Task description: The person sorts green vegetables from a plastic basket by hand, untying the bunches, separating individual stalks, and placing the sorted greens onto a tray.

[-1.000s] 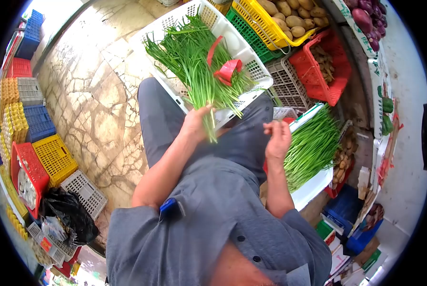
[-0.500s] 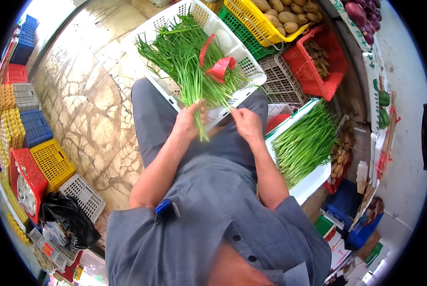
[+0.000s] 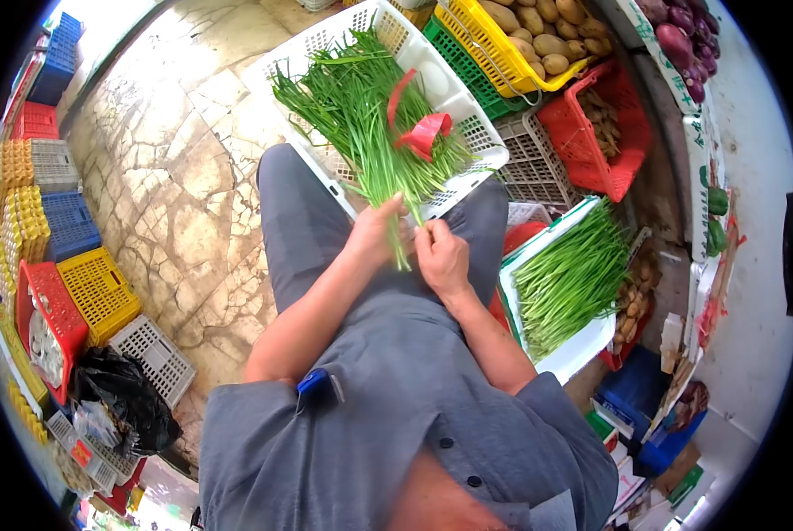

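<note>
A white plastic basket (image 3: 469,106) rests across my knees, holding a loose heap of long green garlic chives (image 3: 348,111). A red strip of tape or ribbon (image 3: 427,134) lies curled on top of them. My left hand (image 3: 379,232) is closed round a bunch of chives near the basket's close edge, the pale stem ends poking out below the fingers. Right beside it, my right hand (image 3: 442,258) is closed, thumb and fingers pinching chive stems at the edge of the heap. Its fingertips partly hide how many stems it has.
On the right stands a white foam box (image 3: 582,341) of neatly laid chives (image 3: 569,279). Beyond it are a red basket (image 3: 622,173), a grey crate (image 3: 533,159) and a yellow basket of potatoes (image 3: 551,40). Stacked crates (image 3: 100,292) and a black bag (image 3: 131,403) line the left.
My right hand has moved left and down, close to my left hand. The whole view has shifted slightly, so the basket appears a little further right.
</note>
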Action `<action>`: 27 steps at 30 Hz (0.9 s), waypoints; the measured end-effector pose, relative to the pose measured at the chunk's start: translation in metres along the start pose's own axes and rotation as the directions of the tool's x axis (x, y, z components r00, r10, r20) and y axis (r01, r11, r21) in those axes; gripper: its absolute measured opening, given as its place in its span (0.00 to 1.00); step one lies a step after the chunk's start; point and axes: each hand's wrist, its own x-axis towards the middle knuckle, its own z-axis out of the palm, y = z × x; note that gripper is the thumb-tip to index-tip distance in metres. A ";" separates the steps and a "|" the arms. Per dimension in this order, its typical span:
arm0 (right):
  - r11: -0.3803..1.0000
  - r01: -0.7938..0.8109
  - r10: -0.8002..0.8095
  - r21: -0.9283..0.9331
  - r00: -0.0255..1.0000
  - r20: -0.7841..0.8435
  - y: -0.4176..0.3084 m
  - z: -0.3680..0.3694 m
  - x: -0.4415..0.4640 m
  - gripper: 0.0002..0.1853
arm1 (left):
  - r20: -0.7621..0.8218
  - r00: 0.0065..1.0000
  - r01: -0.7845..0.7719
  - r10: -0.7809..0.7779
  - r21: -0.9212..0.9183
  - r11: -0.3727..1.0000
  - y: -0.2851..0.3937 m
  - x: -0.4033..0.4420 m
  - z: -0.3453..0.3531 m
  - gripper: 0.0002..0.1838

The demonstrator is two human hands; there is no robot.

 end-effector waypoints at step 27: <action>0.945 -0.154 0.133 0.290 0.987 0.089 0.036 0.024 0.015 0.14 | 0.095 0.992 -0.089 0.081 0.089 0.992 0.001 -0.010 0.012 0.12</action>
